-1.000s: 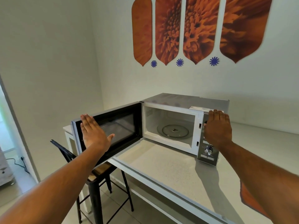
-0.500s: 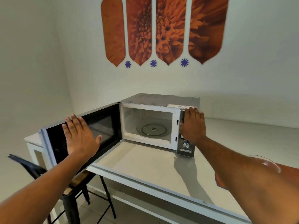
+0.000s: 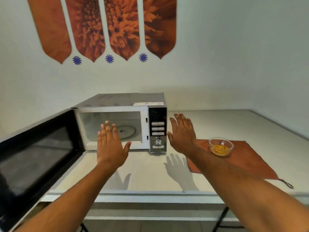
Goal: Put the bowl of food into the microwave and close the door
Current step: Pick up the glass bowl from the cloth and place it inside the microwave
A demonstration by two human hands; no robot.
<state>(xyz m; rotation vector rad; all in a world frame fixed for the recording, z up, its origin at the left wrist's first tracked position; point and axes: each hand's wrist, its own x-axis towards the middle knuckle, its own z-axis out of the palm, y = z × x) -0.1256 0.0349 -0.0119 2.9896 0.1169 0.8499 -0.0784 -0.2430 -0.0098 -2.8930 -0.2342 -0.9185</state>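
The microwave door [image 3: 36,158] stands swung wide open, well off to the left of the left hand [image 3: 111,146], its dark window pane facing the camera and blurred. To the upper left of that hand and far above it, four orange flower panels [image 3: 103,25] hang on the wall, with three small blue star stickers [image 3: 109,58] under their tips.

The left hand floats above the white counter [image 3: 143,171], palm down, fingers spread and straight, holding nothing. Its fingertips overlap the open mouth of the microwave [image 3: 120,124] in this view; whether they reach inside the cavity cannot be told. Just beyond the fingertips lies the round glass turntable [image 3: 127,131] on the cavity floor. The hand's shadow falls on the counter just beneath its wrist.

Between the two hands stands the microwave's control panel [image 3: 157,129], a dark strip with rows of silver buttons and a dial [image 3: 157,141] lower down. It is just left of the right hand [image 3: 183,137] and apart from it.

The right hand also hovers over the counter with fingers splayed and empty, palm down, thumb toward the panel. Its shadow lies on the counter just below it.

To the right of the right hand, near the forearm, a clear glass bowl [image 3: 221,146] holding yellow-orange food [image 3: 219,147] sits on an orange cloth mat [image 3: 247,161]. The forearm crosses over the mat's left part. The bowl is untouched by either hand and outside the microwave. A dark loop [image 3: 288,184] trails from the mat's near right corner.
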